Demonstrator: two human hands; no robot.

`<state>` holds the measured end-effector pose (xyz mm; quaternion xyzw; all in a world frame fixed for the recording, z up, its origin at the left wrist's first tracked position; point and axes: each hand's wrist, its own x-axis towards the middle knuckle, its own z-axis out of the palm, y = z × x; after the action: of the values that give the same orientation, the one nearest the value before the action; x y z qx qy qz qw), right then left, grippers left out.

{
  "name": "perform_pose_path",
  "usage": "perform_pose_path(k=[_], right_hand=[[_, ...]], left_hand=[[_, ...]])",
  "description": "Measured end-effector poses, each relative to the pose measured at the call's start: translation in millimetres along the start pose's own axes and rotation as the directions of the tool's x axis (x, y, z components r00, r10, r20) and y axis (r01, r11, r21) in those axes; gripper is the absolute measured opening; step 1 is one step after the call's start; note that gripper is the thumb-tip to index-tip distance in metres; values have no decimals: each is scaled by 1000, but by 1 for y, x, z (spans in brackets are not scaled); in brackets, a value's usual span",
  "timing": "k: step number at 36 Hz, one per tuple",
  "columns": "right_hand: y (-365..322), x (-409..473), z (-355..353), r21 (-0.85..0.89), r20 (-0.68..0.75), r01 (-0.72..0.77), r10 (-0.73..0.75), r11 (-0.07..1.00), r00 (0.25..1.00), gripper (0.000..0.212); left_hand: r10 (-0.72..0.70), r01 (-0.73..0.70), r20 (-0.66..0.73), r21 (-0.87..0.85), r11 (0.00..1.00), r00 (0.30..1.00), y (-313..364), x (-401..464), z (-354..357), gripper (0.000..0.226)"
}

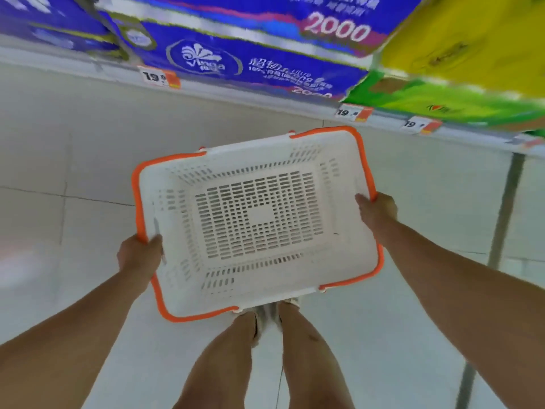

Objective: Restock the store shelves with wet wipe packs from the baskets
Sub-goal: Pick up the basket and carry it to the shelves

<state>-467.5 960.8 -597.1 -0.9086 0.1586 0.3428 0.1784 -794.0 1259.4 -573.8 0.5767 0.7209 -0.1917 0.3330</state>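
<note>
Empty basket (259, 219), light and stiff; left hand (140, 255) grips rim at 8, right hand (377, 209) at 3.

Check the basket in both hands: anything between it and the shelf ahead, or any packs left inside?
Nothing visible stands between the basket and the shelf; only bare floor lies between them. The left hand and right hand grip opposite rims. The basket is empty, no wipe packs show. The shelf front holds blue packages.
</note>
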Motion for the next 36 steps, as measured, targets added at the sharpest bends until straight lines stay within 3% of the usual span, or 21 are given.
perform_pose_path(k=[7,13,17,22,27,31,36], right_hand=[[38,-118,-118,219,-63,-144,162,965,985,28],[90,-244,-210,380,-74,-220,267,898,961,23],[142,-307,-253,591,-105,-253,384,766,917,9],[224,-345,-292,784,-85,-279,542,554,836,23],[309,-341,-339,884,-73,-257,657,390,750,25],[369,-319,-389,937,-49,-212,706,277,706,21],[435,-271,-473,958,-60,-174,750,229,659,25]], left_hand=[[337,-340,71,343,875,939,94,-101,-109,28],[493,-500,128,396,770,860,157,-212,-167,33],[604,-620,199,445,646,772,201,-295,-174,33],[733,-778,324,453,434,598,260,-402,-127,35],[765,-871,467,427,243,443,304,-523,-38,13],[785,-902,535,427,67,312,345,-610,36,30],[794,-916,558,402,-6,240,408,-709,127,35]])
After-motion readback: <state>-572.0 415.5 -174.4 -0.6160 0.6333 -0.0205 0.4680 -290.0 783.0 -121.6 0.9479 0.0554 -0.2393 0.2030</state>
